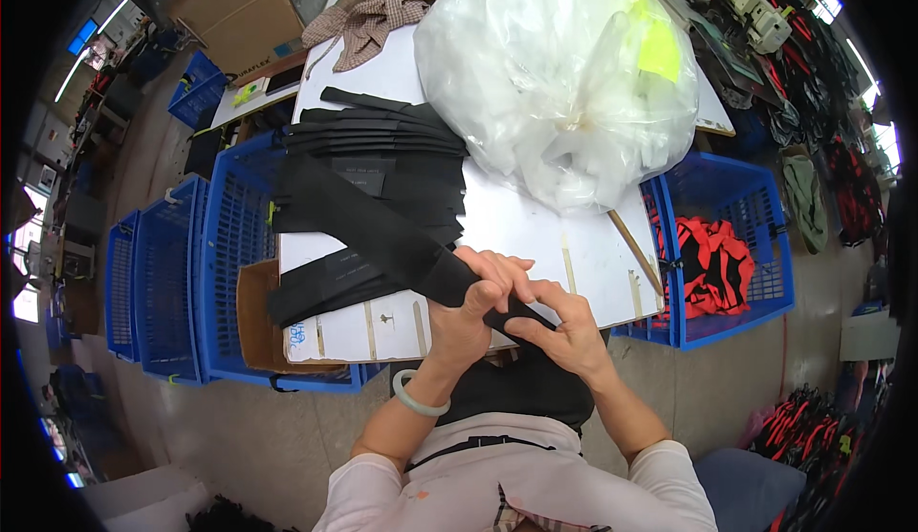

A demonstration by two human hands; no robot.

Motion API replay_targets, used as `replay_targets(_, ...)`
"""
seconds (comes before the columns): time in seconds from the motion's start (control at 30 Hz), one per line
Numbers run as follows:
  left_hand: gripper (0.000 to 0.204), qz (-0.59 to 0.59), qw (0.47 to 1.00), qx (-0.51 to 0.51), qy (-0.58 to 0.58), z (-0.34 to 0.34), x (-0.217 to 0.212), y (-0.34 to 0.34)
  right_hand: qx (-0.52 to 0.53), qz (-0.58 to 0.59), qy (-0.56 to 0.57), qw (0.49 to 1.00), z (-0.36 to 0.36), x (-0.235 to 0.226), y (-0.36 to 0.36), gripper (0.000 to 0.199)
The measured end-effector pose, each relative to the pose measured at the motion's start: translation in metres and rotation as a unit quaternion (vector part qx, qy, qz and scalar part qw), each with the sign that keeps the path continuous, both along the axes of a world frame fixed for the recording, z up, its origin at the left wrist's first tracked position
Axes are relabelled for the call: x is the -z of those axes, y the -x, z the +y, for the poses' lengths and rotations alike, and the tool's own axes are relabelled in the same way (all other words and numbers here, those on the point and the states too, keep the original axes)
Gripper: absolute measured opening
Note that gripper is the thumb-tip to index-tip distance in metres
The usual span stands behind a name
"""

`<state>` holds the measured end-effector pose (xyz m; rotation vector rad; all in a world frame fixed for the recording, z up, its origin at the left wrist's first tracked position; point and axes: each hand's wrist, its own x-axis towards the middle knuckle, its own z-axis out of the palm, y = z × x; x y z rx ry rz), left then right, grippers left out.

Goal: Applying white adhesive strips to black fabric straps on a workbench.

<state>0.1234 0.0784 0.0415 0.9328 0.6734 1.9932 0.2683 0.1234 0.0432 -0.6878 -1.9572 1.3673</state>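
Note:
A wide black fabric strip (368, 226) runs slantwise from the upper left over a pile of similar black strips (411, 186) to my two hands at the table's near edge. My left hand (467, 312) is closed round the near part of this strip, its fingers reaching toward the right. Beside it, my right hand (571, 329) pinches the strip's end between thumb and fingers. The fingertips of both hands nearly meet, and part of the strip is hidden under them.
On the white table (512, 231) rests a big clear plastic bag (555, 73) of pale contents. A brown checked cloth (382, 16) lies at the far left, a thin wooden stick (634, 250) at the right. Blue baskets (239, 236) flank the table; the right one holds red-and-black pieces (712, 264).

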Motion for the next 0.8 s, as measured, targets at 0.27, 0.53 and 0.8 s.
replay_targets(0.27, 0.056, 0.120, 0.985, -0.015, 0.127, -0.011, 0.007, -0.009, 0.016, -0.023, 0.021, 0.999, 0.011, -0.008, -0.011, 0.019)
replay_targets(0.53, 0.032, 0.551, 0.827, -0.074, 0.086, -0.054, 0.024, -0.029, 0.057, -0.123, -0.391, 0.910, 0.038, 0.041, -0.059, 0.022)
replay_targets(0.8, 0.070, 0.717, 0.677, -0.024, 0.166, -0.051, 0.067, -0.047, 0.112, -0.235, -0.371, 0.892, 0.014, 0.081, -0.114, 0.034)
